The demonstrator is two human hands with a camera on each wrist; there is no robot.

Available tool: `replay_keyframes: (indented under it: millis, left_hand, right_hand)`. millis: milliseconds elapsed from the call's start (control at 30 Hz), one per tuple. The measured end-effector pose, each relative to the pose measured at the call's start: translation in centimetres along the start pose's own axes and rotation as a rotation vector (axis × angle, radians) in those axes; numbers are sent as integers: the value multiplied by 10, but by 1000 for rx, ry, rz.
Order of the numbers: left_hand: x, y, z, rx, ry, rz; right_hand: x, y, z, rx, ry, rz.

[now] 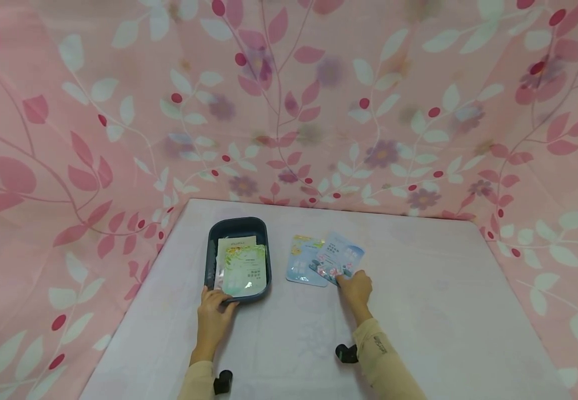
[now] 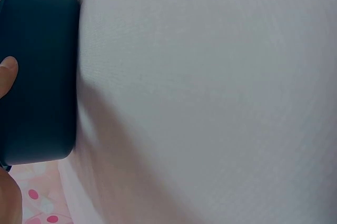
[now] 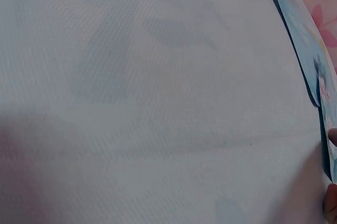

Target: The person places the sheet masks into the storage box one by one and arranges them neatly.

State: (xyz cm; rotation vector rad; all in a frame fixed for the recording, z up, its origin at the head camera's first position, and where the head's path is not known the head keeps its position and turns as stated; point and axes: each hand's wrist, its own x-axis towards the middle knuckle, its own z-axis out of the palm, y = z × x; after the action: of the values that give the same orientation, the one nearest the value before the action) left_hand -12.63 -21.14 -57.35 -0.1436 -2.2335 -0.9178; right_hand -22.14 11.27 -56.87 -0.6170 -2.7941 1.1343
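Note:
A deep dark-blue plastic tray (image 1: 210,261) stands at the left of the table, two face mask sachets in it, a green-and-white one (image 1: 245,272) lying over a paler one (image 1: 237,241). My left hand (image 1: 213,315) grips its near-left corner; in the left wrist view the thumb (image 2: 8,75) lies against the outer wall. Right of the tray, a light-blue sachet with yellow flowers (image 1: 301,264) lies flat. Another blue sachet, with pink flowers (image 1: 338,256), overlaps its right side. My right hand (image 1: 356,290) pinches that sachet's near edge, thumb on top.
A white cloth covers the table (image 1: 439,311). Pink floral fabric (image 1: 289,111) hangs behind it and along both sides. Black wrist devices (image 1: 346,354) stick out from both sleeves, close over the cloth.

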Motion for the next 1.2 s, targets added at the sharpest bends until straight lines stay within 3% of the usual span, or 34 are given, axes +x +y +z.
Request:
replay_keyframes:
  millis: [433,700,1200]
  left_hand:
    - [2,3,-1,-1,8,-2]
    - [2,4,-1,2,4,-5]
    - [-1,1,0,5,1,-19]
  right_hand:
    - [-2,-10,2,35,8,10]
    - [-3,-12,2,-23,39,-34]
    - [-2,-17,1,17,46,17]
